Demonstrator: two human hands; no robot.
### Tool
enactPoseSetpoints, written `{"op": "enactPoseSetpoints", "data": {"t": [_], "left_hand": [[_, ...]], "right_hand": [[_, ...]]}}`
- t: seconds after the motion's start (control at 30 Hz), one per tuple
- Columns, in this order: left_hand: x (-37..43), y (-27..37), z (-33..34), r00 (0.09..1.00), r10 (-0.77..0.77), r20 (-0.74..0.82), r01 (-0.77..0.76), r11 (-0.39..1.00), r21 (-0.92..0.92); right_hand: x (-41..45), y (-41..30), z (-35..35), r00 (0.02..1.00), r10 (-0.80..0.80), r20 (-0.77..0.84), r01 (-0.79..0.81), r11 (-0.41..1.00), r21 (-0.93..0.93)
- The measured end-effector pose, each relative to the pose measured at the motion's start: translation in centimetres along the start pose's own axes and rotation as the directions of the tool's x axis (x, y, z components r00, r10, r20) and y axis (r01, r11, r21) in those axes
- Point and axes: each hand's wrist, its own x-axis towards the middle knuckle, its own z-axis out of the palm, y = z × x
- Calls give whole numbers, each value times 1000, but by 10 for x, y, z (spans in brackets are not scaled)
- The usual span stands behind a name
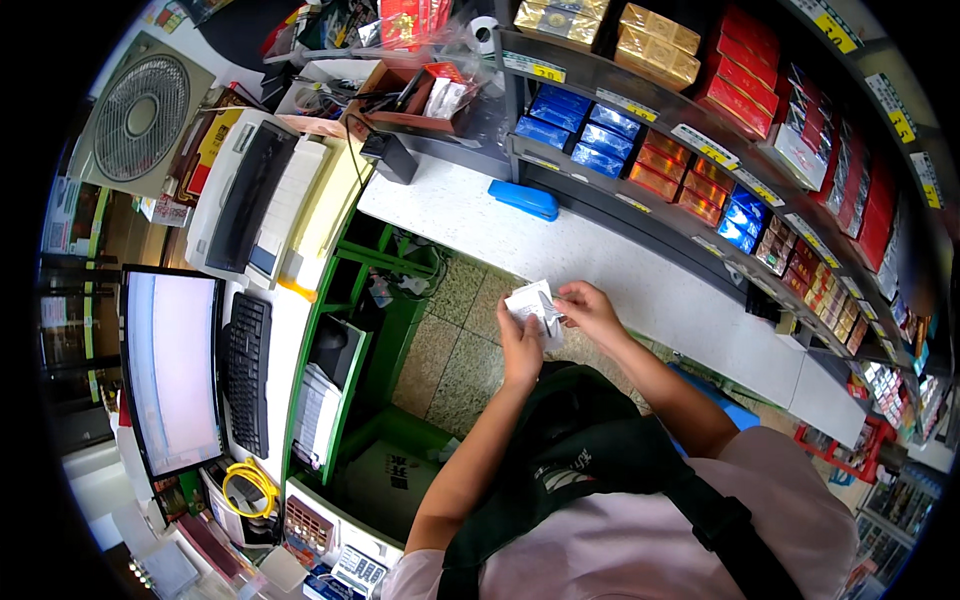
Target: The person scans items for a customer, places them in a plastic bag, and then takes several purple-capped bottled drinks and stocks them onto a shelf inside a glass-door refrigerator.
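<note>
Near the middle of the head view, my left hand (521, 345) holds a small stack of white paper slips (534, 304) with printing on them, the thumb lying over their lower edge. My right hand (589, 311) pinches the right edge of the same slips between thumb and fingers. Both hands are above the tiled floor (457, 337), in front of the dark green apron (577, 442). On the white counter (622, 255) beyond the hands lies a blue stapler (523, 200).
Shelves of boxed packs (600, 139) run along the upper right. At the left stand a monitor (174, 367), a black keyboard (247, 373), a printer (240, 195) and a fan (141, 116). Boxes of pens (405, 97) sit at the top. A calculator (358, 568) is at the bottom.
</note>
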Motion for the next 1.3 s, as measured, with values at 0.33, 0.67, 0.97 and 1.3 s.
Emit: {"op": "enactPoseSetpoints", "data": {"t": [0.33, 0.67, 0.97, 1.3], "left_hand": [[-28, -17, -32, 957, -221, 186, 189, 967, 174], [-122, -46, -162, 926, -262, -272, 300, 948, 108], [-244, -114, -267, 702, -456, -547, 303, 886, -351], [-328, -117, -359, 342, -771, -538, 128, 605, -786]], "right_hand": [[29, -22, -158, 918, -394, -42, 49, 218, -975], [13, 12, 75, 776, -110, 621, 603, 420, -679], [-28, 46, 328, 299, 240, 923, 929, 146, -339], [45, 126, 460, 553, -198, 809, 812, -87, -577]]}}
